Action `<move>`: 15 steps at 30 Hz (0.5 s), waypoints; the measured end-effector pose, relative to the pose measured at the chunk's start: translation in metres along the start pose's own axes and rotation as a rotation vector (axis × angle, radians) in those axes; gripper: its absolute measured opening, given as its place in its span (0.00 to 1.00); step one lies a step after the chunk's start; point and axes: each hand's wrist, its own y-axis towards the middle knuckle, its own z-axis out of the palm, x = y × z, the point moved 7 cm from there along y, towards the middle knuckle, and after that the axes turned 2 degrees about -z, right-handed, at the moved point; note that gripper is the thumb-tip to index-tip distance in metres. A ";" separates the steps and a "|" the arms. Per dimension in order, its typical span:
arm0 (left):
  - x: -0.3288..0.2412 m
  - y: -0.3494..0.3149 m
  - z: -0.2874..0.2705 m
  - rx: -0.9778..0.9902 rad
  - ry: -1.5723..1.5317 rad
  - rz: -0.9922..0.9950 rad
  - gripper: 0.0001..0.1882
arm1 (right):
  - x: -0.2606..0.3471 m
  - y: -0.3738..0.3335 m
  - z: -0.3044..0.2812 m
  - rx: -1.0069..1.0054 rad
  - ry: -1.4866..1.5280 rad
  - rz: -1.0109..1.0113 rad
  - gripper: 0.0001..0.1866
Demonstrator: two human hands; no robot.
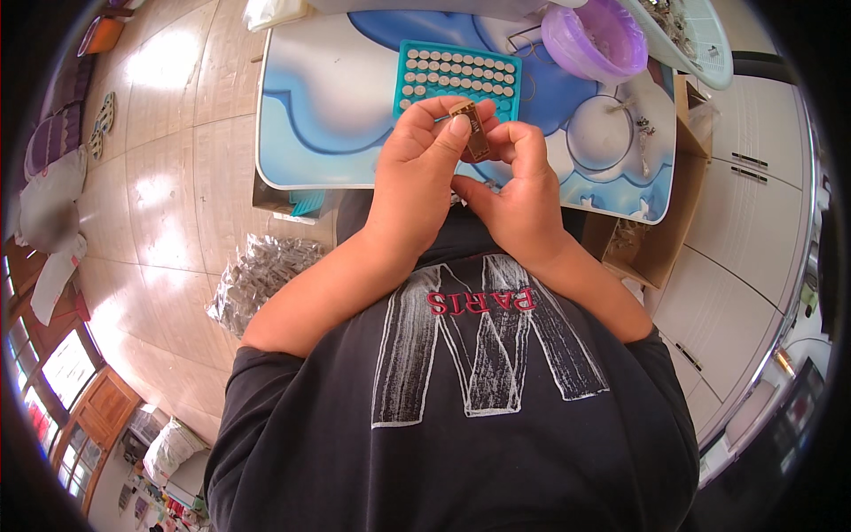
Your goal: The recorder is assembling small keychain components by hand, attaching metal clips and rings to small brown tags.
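My left hand (415,164) pinches a small brown rectangular piece (476,140) between thumb and fingers, above the table's near edge. The piece is tilted, with a lighter tan upper end and small pale markings on its face. Close against its lower right side is my right hand (525,191), its fingers curled and its thumb pointing left. A small shiny bit shows between that thumb and the fingers, too little of it to name. Just beyond both hands lies a teal tray (401,66) with rows of round whitish pieces, its near part hidden by my fingers.
The blue-and-white table (328,133) also bears a purple basin (567,53) and a thin plastic packet of small dark parts (644,142). A pale green basket (709,53) stands at the far right. Silvery packets (261,275) lie piled on the left floor; white cabinets (753,213) line the right.
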 end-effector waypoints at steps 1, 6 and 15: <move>0.000 0.000 -0.001 -0.003 -0.003 -0.003 0.12 | 0.001 0.000 0.000 0.001 0.000 0.000 0.23; -0.006 0.003 -0.007 -0.037 -0.018 -0.002 0.12 | -0.010 -0.005 -0.001 0.096 0.160 0.159 0.18; -0.007 0.001 0.002 0.025 0.032 0.036 0.13 | -0.015 -0.003 0.011 0.044 0.329 0.211 0.21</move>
